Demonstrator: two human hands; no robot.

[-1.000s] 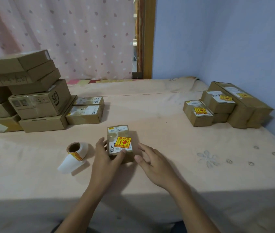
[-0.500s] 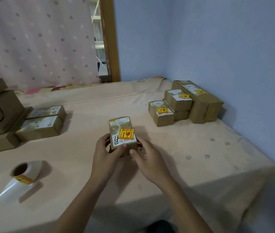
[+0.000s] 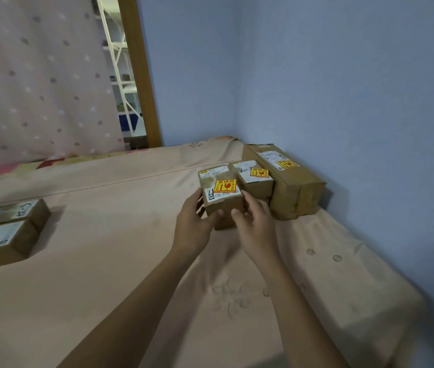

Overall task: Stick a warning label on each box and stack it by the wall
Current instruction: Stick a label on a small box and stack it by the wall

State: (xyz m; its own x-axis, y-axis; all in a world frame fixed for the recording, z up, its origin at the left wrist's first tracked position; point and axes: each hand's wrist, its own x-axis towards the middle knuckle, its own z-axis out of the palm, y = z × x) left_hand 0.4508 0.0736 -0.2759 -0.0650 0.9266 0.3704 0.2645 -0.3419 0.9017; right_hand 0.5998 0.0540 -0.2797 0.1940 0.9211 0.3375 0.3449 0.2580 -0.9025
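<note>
1. Both hands, left hand (image 3: 193, 225) and right hand (image 3: 254, 224), clasp the labelled box (image 3: 221, 196), fingers closed on its sides, above the bed (image 3: 104, 248).
2. Labelled stack (image 3: 285, 181) sits at two o'clock by the wall (image 3: 343, 102).
3. Unlabelled boxes (image 3: 3, 229) wait at nine o'clock, partly cut off.
4. What lies beneath the held box is hidden.

A peach bedsheet (image 3: 104, 248) covers the bed. A dotted pink curtain (image 3: 37, 75) hangs beside a wooden door frame (image 3: 141, 75).
</note>
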